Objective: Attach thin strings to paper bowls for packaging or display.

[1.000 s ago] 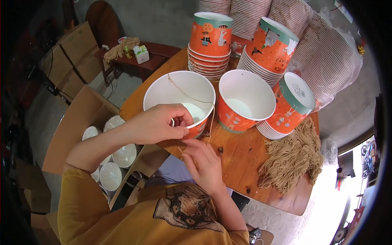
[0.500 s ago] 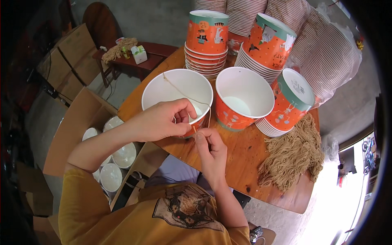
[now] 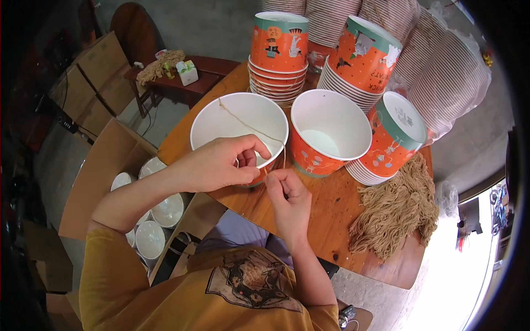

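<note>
A paper bucket, white inside and orange outside, stands at the table's near edge. A thin tan string runs from its far rim across the opening and hangs over the near right rim. My left hand is at the bucket's near rim, fingers curled and thumb pressed in on the string by the outer wall. Just to the right, my right hand pinches the string's end between thumb and forefinger. The fingertips of both hands almost meet; the exact hold is partly hidden.
A second bucket stands open to the right. Upturned bucket stacks rise behind, and bagged stacks lie farther back. A bundle of tan strings is on the table's right. A cardboard box with white buckets stands left.
My right hand has shifted slightly right, and its fingers have closed more around the string. My left hand stays almost in place at the rim.
</note>
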The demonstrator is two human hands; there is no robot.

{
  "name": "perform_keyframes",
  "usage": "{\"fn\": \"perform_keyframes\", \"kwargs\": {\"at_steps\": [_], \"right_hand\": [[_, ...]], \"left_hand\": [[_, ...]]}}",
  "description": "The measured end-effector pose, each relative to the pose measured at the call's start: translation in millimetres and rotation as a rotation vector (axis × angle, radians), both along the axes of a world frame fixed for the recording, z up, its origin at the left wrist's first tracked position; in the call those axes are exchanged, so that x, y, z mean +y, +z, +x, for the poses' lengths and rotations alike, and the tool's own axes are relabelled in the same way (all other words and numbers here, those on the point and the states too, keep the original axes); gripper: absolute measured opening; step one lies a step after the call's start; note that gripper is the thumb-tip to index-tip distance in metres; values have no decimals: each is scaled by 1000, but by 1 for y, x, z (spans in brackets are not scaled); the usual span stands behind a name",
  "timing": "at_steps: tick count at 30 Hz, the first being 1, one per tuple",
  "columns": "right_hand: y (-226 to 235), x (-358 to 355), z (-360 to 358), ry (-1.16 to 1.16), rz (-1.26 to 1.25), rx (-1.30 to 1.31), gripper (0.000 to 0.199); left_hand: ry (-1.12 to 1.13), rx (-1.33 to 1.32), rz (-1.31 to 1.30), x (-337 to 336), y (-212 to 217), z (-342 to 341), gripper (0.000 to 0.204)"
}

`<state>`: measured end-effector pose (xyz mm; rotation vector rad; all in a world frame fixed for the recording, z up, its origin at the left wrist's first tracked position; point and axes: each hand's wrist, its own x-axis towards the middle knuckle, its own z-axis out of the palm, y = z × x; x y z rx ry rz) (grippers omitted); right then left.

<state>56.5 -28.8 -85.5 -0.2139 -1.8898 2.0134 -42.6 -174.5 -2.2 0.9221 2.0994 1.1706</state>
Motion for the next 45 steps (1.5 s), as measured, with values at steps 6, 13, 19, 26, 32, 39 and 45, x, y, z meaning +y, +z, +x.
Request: {"fn": "perform_keyframes", "kwargs": {"at_steps": [6, 13, 19, 26, 32, 39, 45], "right_hand": [[-1, 3, -3, 4, -11, -9, 11], [2, 3, -4, 38, 6, -34, 13], [-1, 5, -10, 43, -1, -6, 14], [1, 5, -13, 64, -18, -37, 14], [6, 9, -12, 73, -22, -67, 12], [28, 16, -9, -49, 159, 126, 15], [31, 11, -21, 123, 76, 7, 8]], "left_hand": [[6, 11, -39, 1, 5, 2, 31], [-7, 29, -32, 1, 3, 1, 33], [-7, -32, -3, 1, -3, -4, 28], [-36, -211, -71, 6, 7, -15, 16], [-51, 107, -161, 8, 1, -17, 13], [33, 401, 90, 4, 9, -7, 10], [5, 222, 174, 4, 16, -4, 8]]}}
